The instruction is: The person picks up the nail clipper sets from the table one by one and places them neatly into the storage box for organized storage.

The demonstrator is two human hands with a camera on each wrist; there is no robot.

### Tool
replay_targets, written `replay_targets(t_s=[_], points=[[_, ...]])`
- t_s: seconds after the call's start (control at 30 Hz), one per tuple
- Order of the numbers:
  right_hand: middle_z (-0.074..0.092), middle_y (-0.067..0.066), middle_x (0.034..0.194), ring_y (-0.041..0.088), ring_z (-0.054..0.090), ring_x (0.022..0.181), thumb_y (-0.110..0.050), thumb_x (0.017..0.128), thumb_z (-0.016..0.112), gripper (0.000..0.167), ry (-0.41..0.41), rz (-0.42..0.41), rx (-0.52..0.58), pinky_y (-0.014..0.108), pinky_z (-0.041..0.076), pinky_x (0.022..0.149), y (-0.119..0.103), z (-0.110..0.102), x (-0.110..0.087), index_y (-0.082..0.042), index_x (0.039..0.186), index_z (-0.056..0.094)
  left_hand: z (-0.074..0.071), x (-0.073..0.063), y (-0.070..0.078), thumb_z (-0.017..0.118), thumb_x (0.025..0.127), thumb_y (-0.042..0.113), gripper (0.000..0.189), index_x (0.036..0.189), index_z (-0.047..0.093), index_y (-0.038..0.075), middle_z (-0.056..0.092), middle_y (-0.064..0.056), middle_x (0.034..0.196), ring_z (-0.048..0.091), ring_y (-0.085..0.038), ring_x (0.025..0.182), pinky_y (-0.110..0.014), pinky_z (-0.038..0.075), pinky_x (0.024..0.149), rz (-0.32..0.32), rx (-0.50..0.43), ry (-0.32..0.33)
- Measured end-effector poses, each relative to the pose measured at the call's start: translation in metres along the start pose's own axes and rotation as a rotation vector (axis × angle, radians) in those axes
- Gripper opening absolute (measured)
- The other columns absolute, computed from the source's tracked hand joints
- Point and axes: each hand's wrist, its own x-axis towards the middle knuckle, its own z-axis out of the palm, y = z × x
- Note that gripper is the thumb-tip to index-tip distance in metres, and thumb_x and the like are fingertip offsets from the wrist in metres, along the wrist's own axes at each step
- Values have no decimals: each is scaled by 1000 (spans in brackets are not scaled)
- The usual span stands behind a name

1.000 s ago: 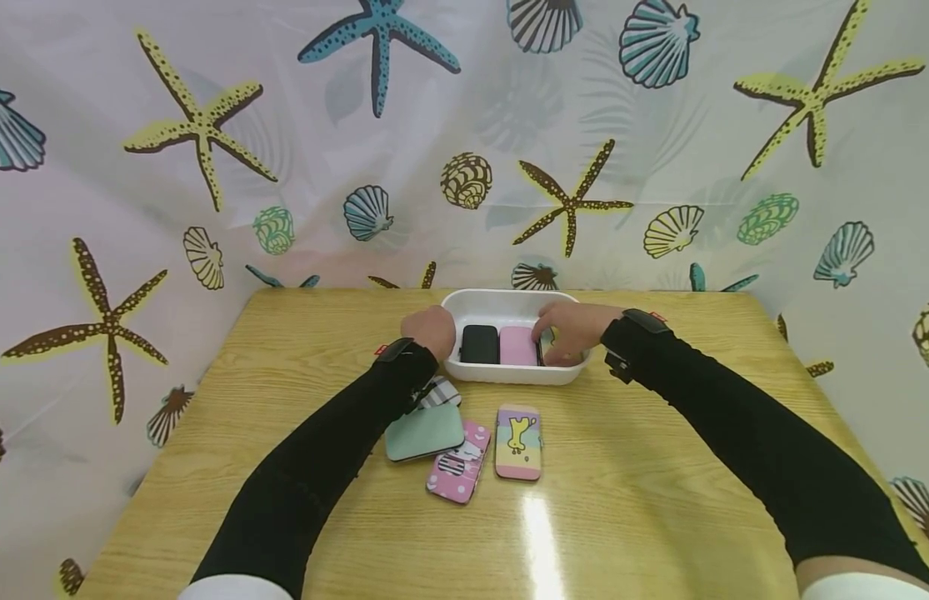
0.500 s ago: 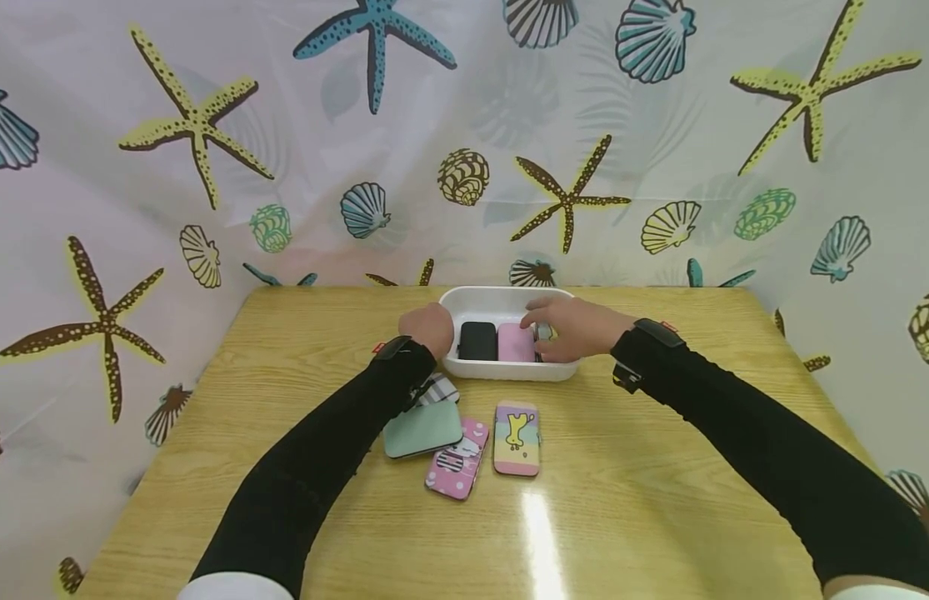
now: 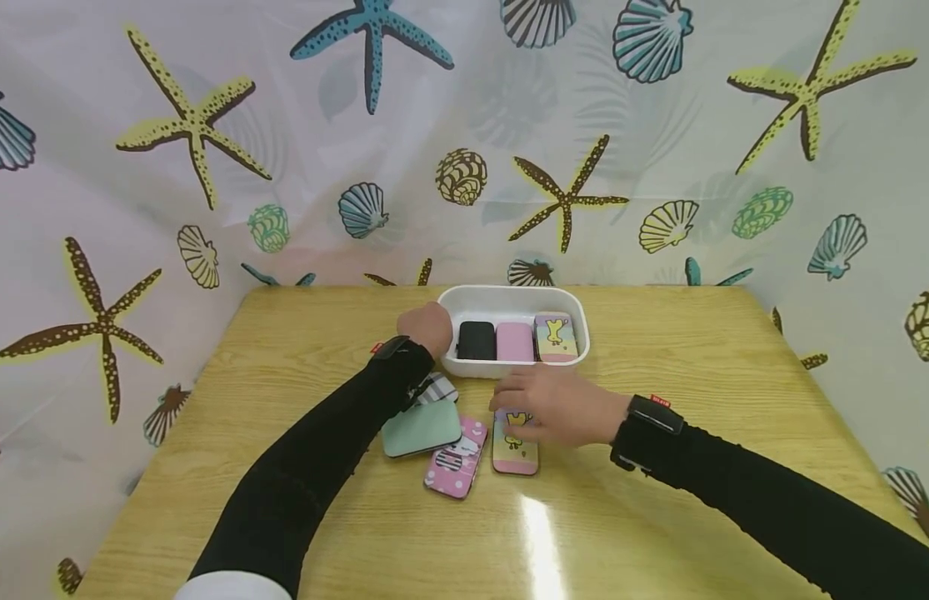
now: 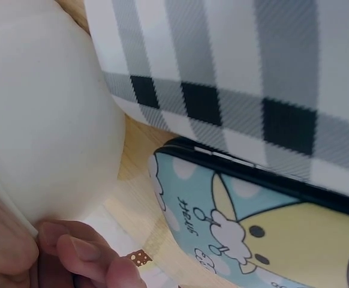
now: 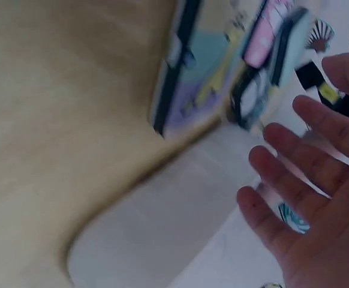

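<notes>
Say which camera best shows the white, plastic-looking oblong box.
The head view: the box shows its inside and most of its rim. The left wrist view has only part of its outside; the right wrist view, its blurred outer side.

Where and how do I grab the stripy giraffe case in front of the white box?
Probably pinch the pastel giraffe case by its two long edges, coming from above and the right: it lies flat, is narrower across than lengthwise, the right hand is over it, and the pink polka-dot case lies close on its left.
</notes>
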Motion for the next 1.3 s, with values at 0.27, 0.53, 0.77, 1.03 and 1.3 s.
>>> replay_targets(t_s=[0.27,0.53,0.77,1.03,1.3], points=[[35,7,162,30,39,144,-76,83,61,91,-206,176,-14,54,38,111,-14,35,-9,-25,154,40,1,-1,1,41,107,20,31,118,63,0,72,-10,102,68,-21,87,-41,57,80,5,7,15],[38,10,159,31,47,135,-69,84,65,84,-142,134,-56,48,43,108,-16,41,-8,-22,152,44,0,0,-1,41,107,20,32,119,63,0,72,-11,103,69,-22,90,-41,57,81,1,-2,12],[43,10,155,31,46,137,-59,91,59,68,-118,89,-37,45,40,112,-14,33,-8,-21,146,51,3,1,-1,42,106,20,31,118,64,2,72,-9,105,68,-21,89,-41,57,82,9,3,13],[43,7,155,28,43,140,-51,82,68,71,-81,72,-31,43,38,113,-17,-2,-5,-20,144,53,0,-1,0,40,107,20,32,119,64,1,72,-10,105,69,-22,90,-41,57,82,6,7,13],[45,7,154,31,44,139,-46,83,67,67,1,73,-49,46,39,112,-5,-38,6,-20,143,55,0,-3,-1,45,106,21,30,119,65,3,73,-8,104,69,-21,90,-41,57,85,18,4,18]])
